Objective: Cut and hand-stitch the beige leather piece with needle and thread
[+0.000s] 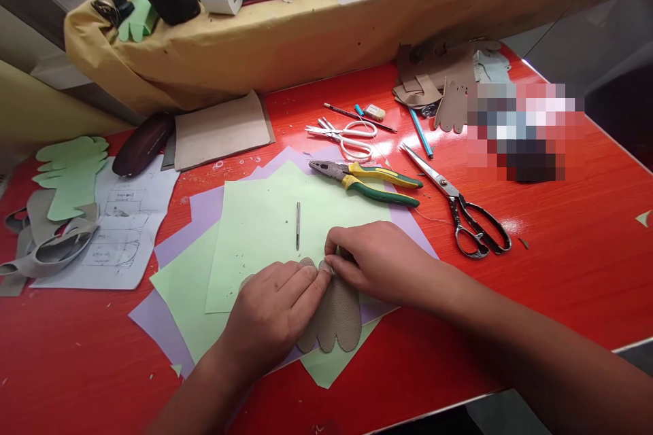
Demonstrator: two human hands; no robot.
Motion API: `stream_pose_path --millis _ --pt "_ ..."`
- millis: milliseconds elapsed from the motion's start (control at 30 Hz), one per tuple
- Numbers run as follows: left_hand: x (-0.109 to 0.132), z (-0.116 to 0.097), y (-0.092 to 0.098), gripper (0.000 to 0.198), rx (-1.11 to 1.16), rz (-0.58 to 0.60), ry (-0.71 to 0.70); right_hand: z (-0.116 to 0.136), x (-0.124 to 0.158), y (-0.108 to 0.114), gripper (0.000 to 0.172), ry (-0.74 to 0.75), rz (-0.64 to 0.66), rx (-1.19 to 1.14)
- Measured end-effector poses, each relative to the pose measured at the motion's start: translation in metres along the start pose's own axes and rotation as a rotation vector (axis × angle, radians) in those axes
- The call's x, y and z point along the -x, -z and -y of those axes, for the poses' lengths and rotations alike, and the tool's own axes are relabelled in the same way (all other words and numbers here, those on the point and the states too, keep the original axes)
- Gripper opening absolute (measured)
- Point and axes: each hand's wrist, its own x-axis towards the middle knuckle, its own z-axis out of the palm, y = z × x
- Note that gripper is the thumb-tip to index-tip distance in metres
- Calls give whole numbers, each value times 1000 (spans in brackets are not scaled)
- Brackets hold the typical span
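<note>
Both hands point(278, 306) point(380, 262) hold pebbled, round-lobed taupe leather point(343, 316).

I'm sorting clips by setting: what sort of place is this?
Likely a small leathercraft workspace: a scalloped, leather-like piece is being handled at a red table, where pliers and black-handled scissors also lie.

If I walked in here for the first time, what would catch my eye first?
Probably the bright red table, with pale green and purple sheets fanned across its middle. At their near side, the left hand and right hand come together at a gray-brown lobed piece. Beyond them lie green-and-yellow pliers, with large black-handled scissors to the pliers' right.
</note>
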Motion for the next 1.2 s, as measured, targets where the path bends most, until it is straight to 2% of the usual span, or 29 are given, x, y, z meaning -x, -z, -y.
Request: stream_pose_path --millis 833,933,1067,1133,1200 --pt "-2 -3 -4 14 30 -35 54 0 0 0 12 1 -9 -20" --pt "-3 -3 -4 15 78 -23 116 0 0 -1 11 3 -16 -24" --pt "-6 4 9 17 282 82 226 2 1 -1 11 -6 -25 -26" --pt "-9 11 19 18 379 117 355 2 1 0 11 -5 -27 -31" --pt "-14 21 27 16 360 130 557 3 2 0 11 -1 -29 -37"
